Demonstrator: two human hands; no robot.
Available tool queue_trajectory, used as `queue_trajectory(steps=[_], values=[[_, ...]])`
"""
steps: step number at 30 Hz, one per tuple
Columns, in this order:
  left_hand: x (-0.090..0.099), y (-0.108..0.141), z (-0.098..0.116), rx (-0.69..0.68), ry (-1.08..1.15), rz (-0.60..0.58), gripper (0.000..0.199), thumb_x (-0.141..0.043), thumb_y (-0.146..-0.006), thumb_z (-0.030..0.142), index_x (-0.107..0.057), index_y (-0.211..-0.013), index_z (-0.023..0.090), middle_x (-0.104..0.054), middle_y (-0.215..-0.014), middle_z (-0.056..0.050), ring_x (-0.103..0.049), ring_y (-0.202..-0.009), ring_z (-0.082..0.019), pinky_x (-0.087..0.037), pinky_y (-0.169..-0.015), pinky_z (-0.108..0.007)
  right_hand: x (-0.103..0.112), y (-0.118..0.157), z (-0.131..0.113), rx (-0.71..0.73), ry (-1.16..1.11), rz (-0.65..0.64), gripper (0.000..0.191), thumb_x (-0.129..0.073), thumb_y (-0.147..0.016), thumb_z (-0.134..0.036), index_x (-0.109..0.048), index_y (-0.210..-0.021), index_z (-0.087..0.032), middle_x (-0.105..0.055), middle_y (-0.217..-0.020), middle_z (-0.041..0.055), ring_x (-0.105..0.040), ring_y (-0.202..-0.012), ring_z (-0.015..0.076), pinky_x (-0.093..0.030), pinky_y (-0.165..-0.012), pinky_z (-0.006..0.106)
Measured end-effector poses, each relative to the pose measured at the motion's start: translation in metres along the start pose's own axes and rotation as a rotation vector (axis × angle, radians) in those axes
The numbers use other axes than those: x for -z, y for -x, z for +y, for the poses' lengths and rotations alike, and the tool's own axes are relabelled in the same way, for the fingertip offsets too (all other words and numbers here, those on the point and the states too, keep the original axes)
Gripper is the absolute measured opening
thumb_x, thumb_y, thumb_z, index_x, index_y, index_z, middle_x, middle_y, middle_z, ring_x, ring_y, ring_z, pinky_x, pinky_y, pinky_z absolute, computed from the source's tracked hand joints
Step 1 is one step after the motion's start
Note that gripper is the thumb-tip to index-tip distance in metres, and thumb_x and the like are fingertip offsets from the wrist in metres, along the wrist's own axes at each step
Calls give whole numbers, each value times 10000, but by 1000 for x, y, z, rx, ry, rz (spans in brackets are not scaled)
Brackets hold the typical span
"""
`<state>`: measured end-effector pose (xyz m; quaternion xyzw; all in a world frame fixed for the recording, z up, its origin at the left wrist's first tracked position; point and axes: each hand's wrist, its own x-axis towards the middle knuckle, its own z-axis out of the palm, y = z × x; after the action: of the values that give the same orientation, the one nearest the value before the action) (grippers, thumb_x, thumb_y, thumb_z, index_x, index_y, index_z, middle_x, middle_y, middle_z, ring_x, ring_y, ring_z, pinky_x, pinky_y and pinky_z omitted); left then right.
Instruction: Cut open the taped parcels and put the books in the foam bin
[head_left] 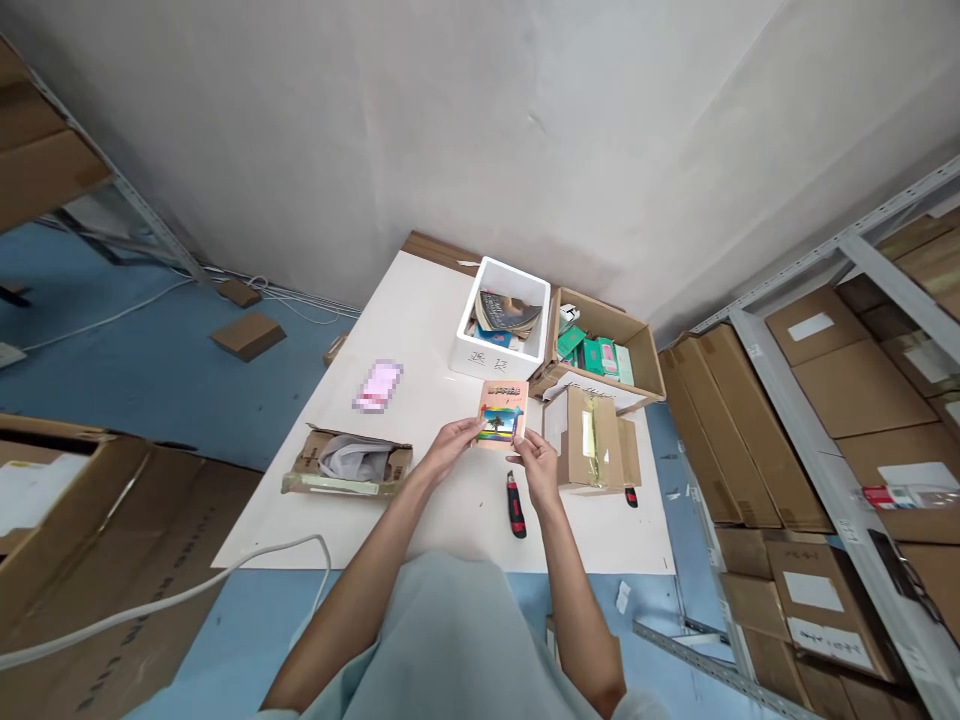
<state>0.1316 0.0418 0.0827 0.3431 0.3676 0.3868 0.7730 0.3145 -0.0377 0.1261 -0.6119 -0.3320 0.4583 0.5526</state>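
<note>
A small peach-coloured book with a dark tree on a rainbow-coloured picture is held upright over the table. My left hand pinches its lower left edge, and my right hand grips the lower right corner. Just below the right hand lies a red and black utility knife on the white tabletop. Behind the book stands a white foam box with several books in it. To its right, an open cardboard box holds green and white small packs. A taped carton sits close to my right hand.
At the table's left is a shallow cardboard tray with grey-white material inside. A blurred pink item lies behind it. A white cable crosses the table's front left corner. Shelves of cartons stand at right, a large carton at left.
</note>
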Motion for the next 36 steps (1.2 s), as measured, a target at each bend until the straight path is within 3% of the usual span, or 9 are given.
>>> queue_trajectory(steps=[6, 9, 13, 16, 20, 23, 25, 31, 36], values=[[-24, 21, 43, -146, -81, 13, 664, -995, -696, 763, -848, -1015, 200, -869, -1103, -108, -803, -1101, -300, -616, -1024, -375, -4, 21, -38, 55, 32, 40, 692, -888, -841, -683, -848, -1304, -170, -864, -1231, 147, -822, -1047, 293, -742, -790, 410], [-28, 26, 51, -184, -107, 40, 639, -1023, -667, 724, -834, -986, 203, -866, -1086, -99, -804, -1064, -287, -627, -984, -359, -8, 30, -46, 165, 136, 118, 661, -832, -910, -674, -830, -1353, -183, -830, -1395, 173, -794, -1283, 343, -705, -1042, 510], [-34, 31, 50, -252, -203, 136, 646, -997, -663, 748, -833, -944, 191, -867, -1010, -95, -805, -930, -274, -634, -858, -341, -16, 41, -52, 328, 297, 189, 557, -707, -1037, -609, -823, -1408, -211, -718, -1614, 157, -619, -1584, 327, -480, -1346, 540], [-44, 39, 39, -309, -322, 180, 558, -918, -780, 719, -873, -975, 198, -879, -1072, -110, -829, -954, -302, -654, -866, -369, -28, 44, -49, 283, 304, 120, 554, -705, -1034, -608, -822, -1393, -202, -794, -1502, 144, -713, -1471, 328, -557, -1272, 507], [-62, 56, 21, -359, -522, 133, 260, -784, -953, 481, -928, -1041, 283, -886, -1239, -67, -810, -1258, -347, -625, -1119, -429, -39, 38, -36, 229, 335, 107, 532, -717, -988, -655, -800, -1240, -194, -878, -1223, 112, -812, -1120, 283, -655, -1036, 401], [-66, 64, 13, -367, -592, 60, 247, -799, -927, 368, -932, -1124, 301, -858, -1354, -43, -764, -1382, -351, -584, -1222, -450, -37, 32, -34, 222, 388, 223, 513, -635, -970, -717, -721, -902, -216, -809, -861, 56, -717, -811, 228, -614, -789, 330], [-60, 65, 15, -363, -556, 38, 320, -823, -904, 375, -920, -1191, 270, -848, -1379, -67, -780, -1353, -346, -585, -1228, -456, -33, 31, -40, 235, 366, 232, 524, -626, -944, -734, -668, -815, -228, -743, -762, 31, -661, -736, 209, -567, -709, 312], [-27, 67, 58, -338, -380, 170, 700, -916, -814, 621, -842, -1344, 170, -874, -1206, -122, -807, -819, -236, -668, -808, -357, -31, 58, -81, 235, 83, -22, 522, -780, -946, -669, -806, -1169, -197, -864, -1044, 90, -802, -943, 275, -662, -834, 368], [-26, 84, 98, -289, -314, -53, 626, -940, -771, 767, -902, -997, 185, -870, -1074, -109, -790, -978, -284, -652, -903, -363, -35, 82, -106, 184, -101, -114, 595, -860, -928, -676, -820, -1282, -200, -881, -1206, 123, -844, -1116, 336, -723, -916, 434]])
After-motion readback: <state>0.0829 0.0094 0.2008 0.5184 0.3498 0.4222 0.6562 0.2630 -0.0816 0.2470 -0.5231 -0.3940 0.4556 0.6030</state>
